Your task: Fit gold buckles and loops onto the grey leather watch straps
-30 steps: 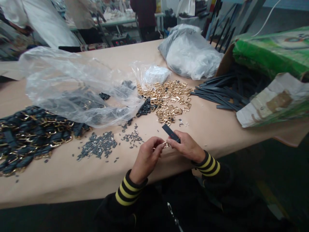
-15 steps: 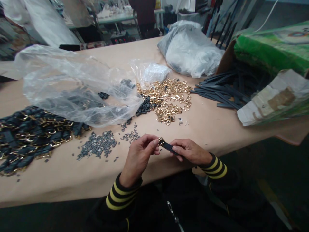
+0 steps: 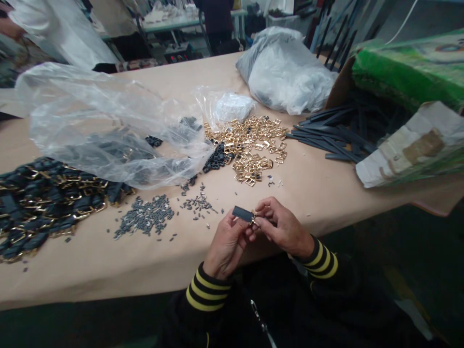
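Observation:
A short black strap (image 3: 242, 213) with a gold buckle (image 3: 253, 220) on its right end is held between both hands, above the table's near edge. My left hand (image 3: 228, 244) pinches the strap from below, its free end pointing up and left. At the buckle end, my right hand (image 3: 282, 226) closes thumb and fingers round the metal; part of the buckle is hidden by them. Beyond the hands lies a heap of loose gold buckles (image 3: 250, 164). Small dark pieces (image 3: 145, 217) are scattered to the left of my left hand.
Buckled black straps (image 3: 47, 203) pile up at the left, beside a crumpled clear plastic bag (image 3: 108, 125). Long dark strips (image 3: 333, 133) spill from a green box (image 3: 406, 72) at the right. A full plastic bag (image 3: 286, 72) sits at the back. People stand beyond the table.
The strap has been turned end for end: its buckle, formerly at my left fingers, is now at my right hand. My left hand has moved right, closer to the right one.

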Tool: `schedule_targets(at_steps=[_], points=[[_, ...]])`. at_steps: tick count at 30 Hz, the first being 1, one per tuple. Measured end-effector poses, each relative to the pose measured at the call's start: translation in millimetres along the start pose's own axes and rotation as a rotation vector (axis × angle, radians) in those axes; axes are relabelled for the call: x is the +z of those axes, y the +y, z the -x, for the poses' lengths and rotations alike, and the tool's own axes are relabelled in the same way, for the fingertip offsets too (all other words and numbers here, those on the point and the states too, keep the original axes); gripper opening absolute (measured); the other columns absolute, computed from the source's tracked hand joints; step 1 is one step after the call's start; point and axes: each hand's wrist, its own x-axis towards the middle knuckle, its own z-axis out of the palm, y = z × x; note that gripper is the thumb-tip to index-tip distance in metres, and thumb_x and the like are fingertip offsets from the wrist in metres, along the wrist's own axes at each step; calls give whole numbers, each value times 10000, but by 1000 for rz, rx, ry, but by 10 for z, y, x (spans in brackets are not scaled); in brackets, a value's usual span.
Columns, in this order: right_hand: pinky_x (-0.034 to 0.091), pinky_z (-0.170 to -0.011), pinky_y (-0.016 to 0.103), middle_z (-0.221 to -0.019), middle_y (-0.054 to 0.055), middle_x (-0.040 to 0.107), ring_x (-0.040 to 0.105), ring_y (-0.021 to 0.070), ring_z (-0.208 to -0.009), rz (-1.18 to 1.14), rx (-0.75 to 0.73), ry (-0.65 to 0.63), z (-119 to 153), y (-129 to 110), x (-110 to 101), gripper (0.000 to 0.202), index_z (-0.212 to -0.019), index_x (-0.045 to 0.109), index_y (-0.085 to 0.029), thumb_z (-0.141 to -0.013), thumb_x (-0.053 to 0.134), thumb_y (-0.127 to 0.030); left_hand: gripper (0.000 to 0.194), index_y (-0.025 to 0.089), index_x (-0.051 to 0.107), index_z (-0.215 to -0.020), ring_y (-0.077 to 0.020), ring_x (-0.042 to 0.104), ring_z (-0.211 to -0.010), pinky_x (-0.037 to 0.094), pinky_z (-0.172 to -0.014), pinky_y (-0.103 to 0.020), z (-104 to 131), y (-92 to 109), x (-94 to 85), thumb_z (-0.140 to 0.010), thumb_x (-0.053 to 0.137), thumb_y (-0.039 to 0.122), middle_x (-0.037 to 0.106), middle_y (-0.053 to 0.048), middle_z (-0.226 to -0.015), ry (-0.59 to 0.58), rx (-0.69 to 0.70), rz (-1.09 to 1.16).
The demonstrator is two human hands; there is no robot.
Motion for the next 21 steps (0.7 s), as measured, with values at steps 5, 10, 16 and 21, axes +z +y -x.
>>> schedule_targets(at_steps=[5, 10, 16, 21], points=[[482, -629, 215, -875, 32, 632, 603, 100, -675, 167, -172, 20, 14, -18, 11, 178, -963, 570, -180, -819, 469, -147, 117, 164, 485, -806, -53, 481, -544, 412, -514, -174, -2, -25, -20, -764, 593, 168, 534, 34, -651, -7, 43, -56], [459, -576, 193, -752, 9, 629, 572, 80, -572, 152, -149, -72, -2, -17, -12, 122, -892, 594, -165, -817, 498, -167, 77, 160, 511, -803, -50, 486, -551, 427, -525, -175, 32, -12, -38, -766, 579, 164, 520, 37, -666, 8, 56, -70], [430, -525, 177, -695, -12, 593, 522, 57, -484, 215, -83, -60, 0, -55, -21, 100, -873, 581, -164, -817, 501, -187, 121, 131, 590, -853, -112, 548, -780, 466, -677, -214, 79, 32, -30, -781, 561, 223, 577, -26, -838, 19, 144, -230], [450, -615, 209, -759, 5, 597, 579, 86, -582, 217, -30, 31, -16, -92, -1, 87, -830, 584, -160, -807, 508, -196, 154, 144, 591, -795, -93, 533, -664, 452, -642, -217, 30, -5, -93, -751, 595, 291, 586, -4, -758, 174, 266, -332]])
